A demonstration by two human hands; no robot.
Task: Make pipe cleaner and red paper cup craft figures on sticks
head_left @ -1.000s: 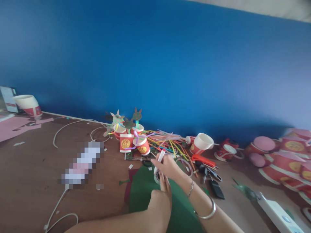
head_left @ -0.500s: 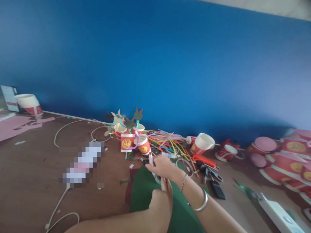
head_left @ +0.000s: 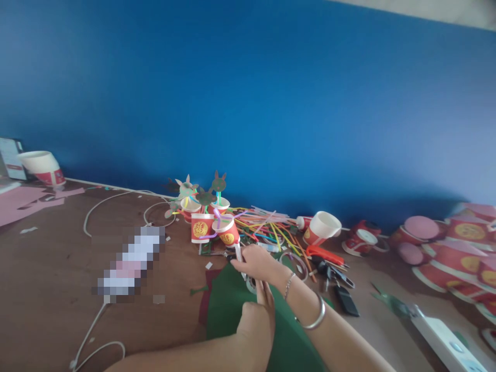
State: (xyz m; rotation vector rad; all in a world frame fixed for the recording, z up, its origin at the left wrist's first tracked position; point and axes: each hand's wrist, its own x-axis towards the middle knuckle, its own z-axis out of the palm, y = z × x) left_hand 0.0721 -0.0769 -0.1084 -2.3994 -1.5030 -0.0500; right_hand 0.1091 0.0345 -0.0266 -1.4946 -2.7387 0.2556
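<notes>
My right hand point(head_left: 253, 262) is closed round a slim white marker point(head_left: 238, 253), which it holds slanted above a green paper sheet point(head_left: 227, 299). Partly hidden under my hands, a roll of tape point(head_left: 251, 285) lies on the sheet. My left hand point(head_left: 258, 312) holds this roll down with its fingers, just below the right hand. A dark red sheet point(head_left: 204, 305) peeks out from under the green one. Beyond the marker stand red paper cups point(head_left: 226, 231) with straws and paper animal heads.
A heap of colourful straws point(head_left: 267, 222) lies by the wall. To the right are a white-rimmed cup point(head_left: 322, 229), an orange-red cutter point(head_left: 325, 254), keys point(head_left: 329, 271), a power strip point(head_left: 445, 333) and stacked red cups point(head_left: 461, 258). A white cable point(head_left: 88, 325) runs at left.
The marker in my right hand has tilted, and its red end no longer shows. My left hand stays almost in place on the roll of tape.
</notes>
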